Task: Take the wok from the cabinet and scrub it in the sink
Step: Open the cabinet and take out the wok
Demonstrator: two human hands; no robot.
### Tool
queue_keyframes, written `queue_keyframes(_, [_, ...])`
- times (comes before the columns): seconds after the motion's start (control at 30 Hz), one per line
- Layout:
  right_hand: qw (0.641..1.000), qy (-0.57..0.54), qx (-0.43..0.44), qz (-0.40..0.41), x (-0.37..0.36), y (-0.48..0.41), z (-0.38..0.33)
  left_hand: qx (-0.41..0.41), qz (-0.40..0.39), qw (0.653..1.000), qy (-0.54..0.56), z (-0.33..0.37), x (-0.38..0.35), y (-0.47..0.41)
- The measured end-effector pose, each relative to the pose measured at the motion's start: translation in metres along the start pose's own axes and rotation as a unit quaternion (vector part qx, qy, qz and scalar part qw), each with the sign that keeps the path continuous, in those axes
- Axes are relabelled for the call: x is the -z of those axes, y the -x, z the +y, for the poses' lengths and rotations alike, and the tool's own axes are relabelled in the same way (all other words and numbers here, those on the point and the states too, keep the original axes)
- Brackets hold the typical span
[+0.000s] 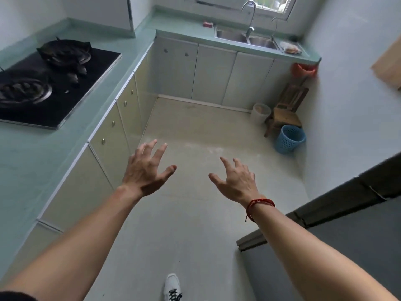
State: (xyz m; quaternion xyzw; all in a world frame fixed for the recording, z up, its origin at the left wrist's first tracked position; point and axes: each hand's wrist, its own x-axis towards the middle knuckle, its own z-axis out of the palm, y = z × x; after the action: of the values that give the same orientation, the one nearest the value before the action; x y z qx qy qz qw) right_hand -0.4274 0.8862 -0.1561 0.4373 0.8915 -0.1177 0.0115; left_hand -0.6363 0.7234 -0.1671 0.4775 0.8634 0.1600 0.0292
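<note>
Both arms stretched forward over the floor (pixel 195 131) at centre frame: left hand (pixel 144 170) and right hand (pixel 235 181) spread wide, grip on nothing. Sink (pixel 247 36) at upper centre, set into the green desk (pixel 184 29) under the tap (pixel 250 16). Cabinet doors (pixel 214 72) all closed below; wok nowhere visible. Black stove (pixel 43 83) at upper left. Blue basket (pixel 289 139) at right.

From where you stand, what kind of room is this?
A small home kitchen, most likely: a gas stove set in the green countertop, a double sink with a tap under the window, and closed cabinets below. Both hands are empty.
</note>
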Motion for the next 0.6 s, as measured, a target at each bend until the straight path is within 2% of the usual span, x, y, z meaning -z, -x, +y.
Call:
queue_keyframes(0.4, [0.993, 0.007, 0.117, -0.01, 0.0, -0.165, -0.078, 0.104, 0.011, 0.995, 0.001, -0.072, 0.005, -0.094])
queue_keyframes(0.6, [0.965, 0.029, 0.25, -0.067, -0.019, -0.256, -0.138, 0.242, 0.038, 0.97, 0.011, -0.113, 0.002, -0.115])
